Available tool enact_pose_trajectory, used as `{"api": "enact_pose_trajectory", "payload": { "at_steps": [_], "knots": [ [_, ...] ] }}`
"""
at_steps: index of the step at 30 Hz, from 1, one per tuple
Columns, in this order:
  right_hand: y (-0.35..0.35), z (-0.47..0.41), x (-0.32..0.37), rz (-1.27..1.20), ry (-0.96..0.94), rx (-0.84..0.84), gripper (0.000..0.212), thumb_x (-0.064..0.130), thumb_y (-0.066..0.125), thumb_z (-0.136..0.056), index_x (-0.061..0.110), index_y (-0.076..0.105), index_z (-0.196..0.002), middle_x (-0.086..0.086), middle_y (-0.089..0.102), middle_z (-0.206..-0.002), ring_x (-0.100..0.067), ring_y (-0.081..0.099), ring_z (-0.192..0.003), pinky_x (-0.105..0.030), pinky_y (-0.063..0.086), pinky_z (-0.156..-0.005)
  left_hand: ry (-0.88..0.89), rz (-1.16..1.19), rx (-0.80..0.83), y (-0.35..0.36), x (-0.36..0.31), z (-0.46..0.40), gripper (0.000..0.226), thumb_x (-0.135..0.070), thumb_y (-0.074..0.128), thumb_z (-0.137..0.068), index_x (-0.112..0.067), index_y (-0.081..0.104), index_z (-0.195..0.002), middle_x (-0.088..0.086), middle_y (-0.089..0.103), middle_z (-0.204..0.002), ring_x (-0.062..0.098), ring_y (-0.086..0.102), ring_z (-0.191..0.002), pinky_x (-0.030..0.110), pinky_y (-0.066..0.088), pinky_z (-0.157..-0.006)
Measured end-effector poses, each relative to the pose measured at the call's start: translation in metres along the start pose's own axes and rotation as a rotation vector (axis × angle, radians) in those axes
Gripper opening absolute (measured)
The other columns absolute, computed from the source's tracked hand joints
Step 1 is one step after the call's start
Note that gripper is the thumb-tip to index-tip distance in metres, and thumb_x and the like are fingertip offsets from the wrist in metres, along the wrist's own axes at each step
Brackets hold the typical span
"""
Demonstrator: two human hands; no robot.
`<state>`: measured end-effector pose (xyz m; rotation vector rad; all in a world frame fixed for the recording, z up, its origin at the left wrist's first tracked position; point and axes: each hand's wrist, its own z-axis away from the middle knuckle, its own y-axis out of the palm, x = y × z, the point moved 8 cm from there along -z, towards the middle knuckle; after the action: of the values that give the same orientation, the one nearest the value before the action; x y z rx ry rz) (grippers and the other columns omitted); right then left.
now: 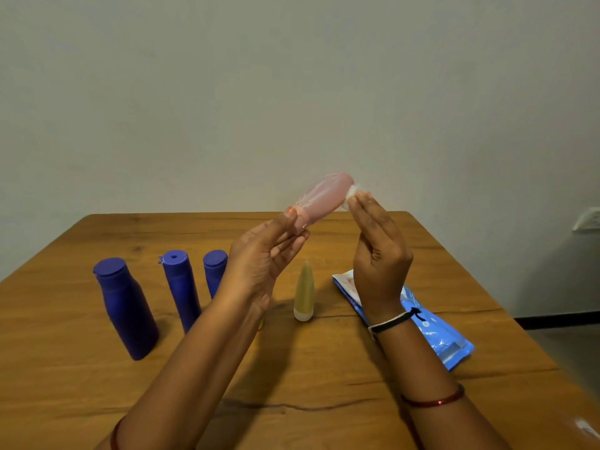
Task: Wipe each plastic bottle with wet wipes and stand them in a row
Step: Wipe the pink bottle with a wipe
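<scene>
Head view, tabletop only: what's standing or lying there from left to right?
Wide blue bottle → slim blue bottle with a hole in its cap → third blue bottle, partly behind the left hand → small yellow tube → blue wipes pack.

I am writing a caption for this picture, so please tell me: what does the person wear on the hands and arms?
Both forearms are bare, with no sleeves in view. The right wrist carries a thin white cord band tied with a black knot. Further up the right forearm sits a slim, shiny red bangle. A reddish bangle also shows at the picture's lower edge on the left forearm. No rings are visible on either hand.
</scene>
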<state>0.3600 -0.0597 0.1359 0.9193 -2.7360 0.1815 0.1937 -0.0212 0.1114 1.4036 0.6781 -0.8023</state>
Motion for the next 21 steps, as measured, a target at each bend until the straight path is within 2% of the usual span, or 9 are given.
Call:
{"api": "enact_pose_trajectory", "payload": {
  "at_steps": [4, 15, 18, 21],
  "knots": [
    [0.000, -0.001, 0.003, -0.012, 0.026, 0.000, 0.044, -0.021, 0.047, -0.082, 0.000, 0.063, -0.117, -0.009, 0.059, -0.124, -0.020, 0.055, -0.121, -0.038, 0.049, -0.095, -0.012, 0.008, -0.008, 0.001, 0.000, -0.001, 0.014, -0.015, 0.068, -0.084, -0.003, 0.066, -0.091, 0.010, 0.074, -0.080, 0.016, 0.072, -0.073, 0.021, 0.058, -0.073],
    [0.002, -0.003, 0.012, -0.049, 0.060, 0.001, 0.046, -0.022, 0.049, -0.080, 0.000, 0.063, -0.118, -0.011, 0.061, -0.123, -0.019, 0.056, -0.119, -0.037, 0.051, -0.093, -0.017, -0.008, 0.004, 0.002, -0.004, -0.005, 0.018, -0.017, 0.069, -0.084, -0.003, 0.066, -0.094, 0.008, 0.074, -0.079, 0.014, 0.072, -0.072, 0.019, 0.058, -0.069],
    [0.009, -0.002, 0.028, -0.054, -0.004, 0.032, 0.050, -0.025, 0.048, -0.076, 0.000, 0.065, -0.115, -0.013, 0.063, -0.120, -0.022, 0.057, -0.117, -0.040, 0.051, -0.091, 0.000, -0.042, 0.024, 0.003, -0.002, -0.004, 0.019, -0.016, 0.067, -0.086, -0.001, 0.065, -0.097, 0.010, 0.072, -0.086, 0.014, 0.070, -0.074, 0.020, 0.057, -0.072],
    [0.020, 0.004, 0.051, -0.075, -0.125, 0.117, 0.048, -0.025, 0.046, -0.076, -0.003, 0.064, -0.114, -0.016, 0.062, -0.120, -0.026, 0.056, -0.118, -0.043, 0.048, -0.096, 0.022, -0.061, 0.056, 0.005, -0.003, -0.002, 0.024, -0.015, 0.066, -0.086, 0.002, 0.064, -0.103, 0.008, 0.071, -0.086, 0.013, 0.069, -0.078, 0.021, 0.056, -0.075]
  ]
}}
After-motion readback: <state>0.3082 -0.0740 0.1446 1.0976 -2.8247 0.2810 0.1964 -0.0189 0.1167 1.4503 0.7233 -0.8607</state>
